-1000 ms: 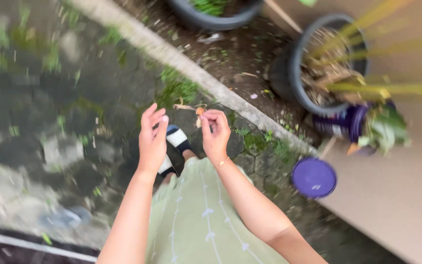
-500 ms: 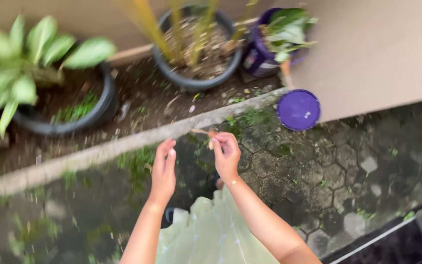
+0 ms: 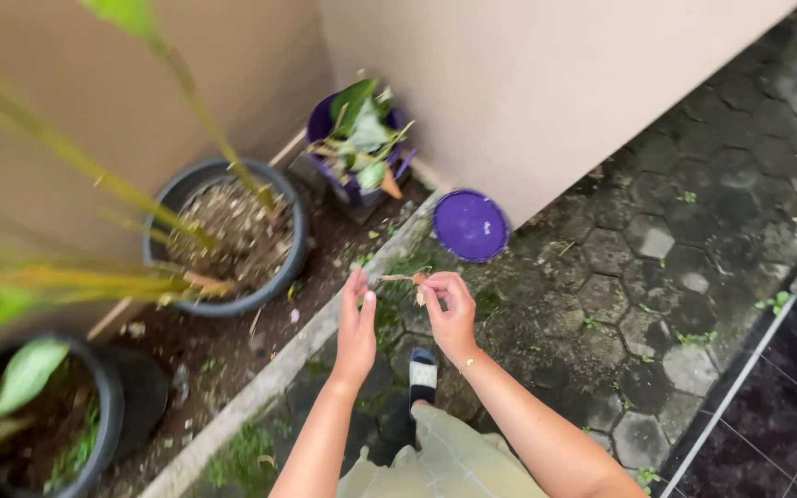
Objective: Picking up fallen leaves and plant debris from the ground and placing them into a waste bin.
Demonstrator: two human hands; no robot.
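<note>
My right hand [image 3: 451, 314] pinches a small dry brown leaf bit with a thin stem [image 3: 405, 278] between thumb and fingertips. My left hand [image 3: 356, 327] is raised beside it, fingers together and straight, holding nothing. Both hands hover above the concrete curb [image 3: 299, 349] that edges a soil bed. A purple pot with green leaves [image 3: 358, 148] stands ahead by the wall corner.
A round purple lid or saucer [image 3: 469, 225] lies on the mossy hexagonal pavers [image 3: 638, 267]. Black pots [image 3: 232, 235] with soil and yellow-green stems stand along the beige wall, with another black pot [image 3: 94, 406] at left. My sandalled foot [image 3: 422, 373] is below the hands.
The view has swung round, so pots and the purple lid shifted in frame. My hands stay close together, the right still pinching the dry leaf bit.
</note>
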